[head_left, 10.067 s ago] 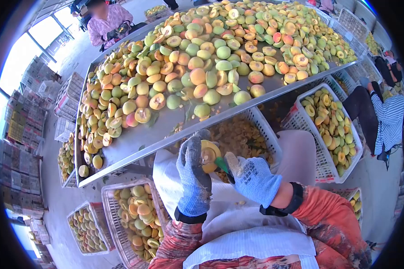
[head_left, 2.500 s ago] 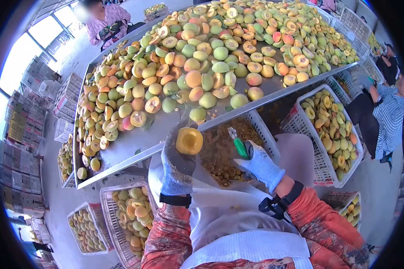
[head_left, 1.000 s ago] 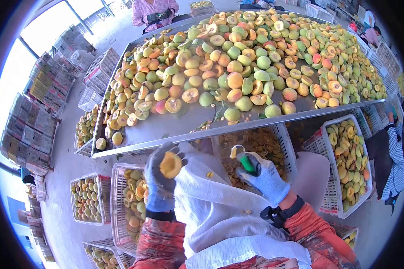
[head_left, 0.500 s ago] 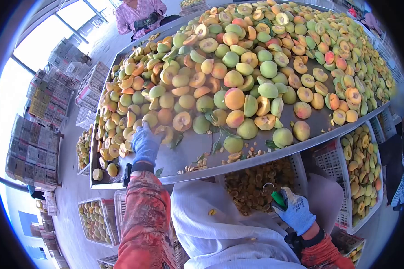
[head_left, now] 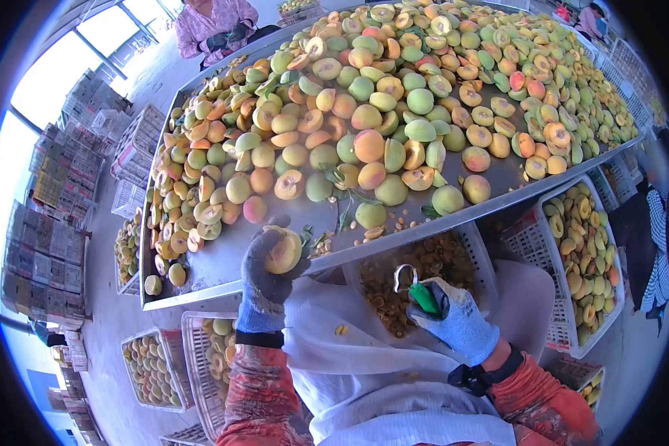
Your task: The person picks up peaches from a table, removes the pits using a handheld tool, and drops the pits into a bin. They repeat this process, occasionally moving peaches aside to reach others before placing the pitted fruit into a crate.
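My left hand [head_left: 262,286], in a blue glove with a dark palm, is closed around a halved apricot [head_left: 284,253] above the near edge of the metal table [head_left: 312,264]. The cut face and its hollow show toward me. In my gloved right hand [head_left: 459,320] is a green-handled pitting tool [head_left: 424,297], its curved metal loop [head_left: 403,276] pointing up and left. This tool is over a crate of dark pits and scraps [head_left: 438,260] below the table edge. Whole and halved apricots [head_left: 368,145] are heaped across the tabletop.
A crate of apricots [head_left: 583,253] stands right of my lap, others [head_left: 152,369] on the floor at left. Stacked crates [head_left: 44,253] line the left side. Another person [head_left: 212,30] is at the table's far left corner. Leaves and loose pits lie along the near edge.
My left hand has drawn back from the heap toward me, now holding a halved apricot. My right hand has moved left and up with the tool. The view has shifted slightly.
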Available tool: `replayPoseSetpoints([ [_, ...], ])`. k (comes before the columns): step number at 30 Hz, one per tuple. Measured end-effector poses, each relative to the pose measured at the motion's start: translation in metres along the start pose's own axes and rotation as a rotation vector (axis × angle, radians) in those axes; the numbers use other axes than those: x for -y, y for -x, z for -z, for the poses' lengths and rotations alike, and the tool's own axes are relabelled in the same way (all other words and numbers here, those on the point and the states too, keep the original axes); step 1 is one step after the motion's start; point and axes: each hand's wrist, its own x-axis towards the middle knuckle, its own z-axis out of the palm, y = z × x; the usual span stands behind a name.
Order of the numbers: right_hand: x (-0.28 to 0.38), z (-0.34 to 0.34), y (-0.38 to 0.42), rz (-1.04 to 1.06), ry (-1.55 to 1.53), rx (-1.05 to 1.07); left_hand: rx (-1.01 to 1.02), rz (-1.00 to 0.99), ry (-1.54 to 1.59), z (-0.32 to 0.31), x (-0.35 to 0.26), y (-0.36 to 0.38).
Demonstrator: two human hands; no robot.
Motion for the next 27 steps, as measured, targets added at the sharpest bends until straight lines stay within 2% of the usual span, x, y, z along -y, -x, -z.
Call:
replayPoseSetpoints([
  [1, 0.009, -0.004, 0.0, -0.008, 0.007, -0.003, 0.059, 0.016, 0.027, -0.007, 0.009, 0.017],
  [3, 0.026, -0.013, 0.001, 0.096, -0.065, -0.096, 0.252, 0.262, 0.391, -0.022, 0.023, 0.039],
  [4, 0.034, -0.017, 0.003, 0.08, -0.05, -0.099, 0.129, 0.215, 0.205, -0.027, 0.039, 0.048],
  [5, 0.042, -0.021, 0.006, 0.136, -0.096, -0.171, 0.147, 0.192, 0.285, -0.046, 0.044, 0.063],
  [7, 0.05, -0.026, 0.014, 0.19, -0.118, -0.239, 0.231, -0.14, -0.148, -0.063, 0.058, 0.086],
  [11, 0.048, -0.03, 0.022, 0.346, -0.014, -0.371, 0.111, -0.215, -0.079, -0.084, 0.063, 0.102],
  [13, 0.05, -0.029, 0.027, 0.443, 0.154, -0.408, 0.068, -0.13, -0.077, -0.103, 0.056, 0.117],
  [15, 0.055, -0.03, 0.035, 0.393, 0.196, -0.416, 0.056, -0.181, -0.164, -0.112, 0.062, 0.126],
  [16, 0.056, -0.029, 0.037, 0.344, 0.239, -0.424, 0.024, -0.194, -0.025, -0.117, 0.068, 0.127],
  [17, 0.055, -0.032, 0.039, 0.343, 0.241, -0.431, -0.006, -0.202, 0.114, -0.122, 0.071, 0.128],
  [19, 0.049, -0.035, 0.041, 0.418, 0.244, -0.473, 0.006, -0.221, 0.044, -0.128, 0.072, 0.13],
  [21, 0.052, -0.026, 0.047, 0.393, 0.216, -0.459, 0.065, -0.202, 0.092, -0.127, 0.072, 0.125],
  [22, 0.053, -0.019, 0.055, 0.411, 0.039, -0.276, 0.078, -0.126, 0.074, -0.122, 0.068, 0.122],
  [23, 0.055, -0.012, 0.063, 0.422, -0.138, -0.089, 0.185, -0.515, -0.475, -0.112, 0.063, 0.115],
  [25, 0.057, 0.003, 0.073, 0.423, -0.056, -0.049, 0.219, -0.024, 0.165, -0.107, 0.051, 0.108],
  [26, 0.051, 0.008, 0.075, 0.359, 0.071, -0.093, 0.21, -0.216, -0.196, -0.103, 0.055, 0.105],
  [27, 0.045, 0.008, 0.078, 0.288, 0.196, -0.142, 0.21, -0.209, -0.2, -0.103, 0.054, 0.108],
])
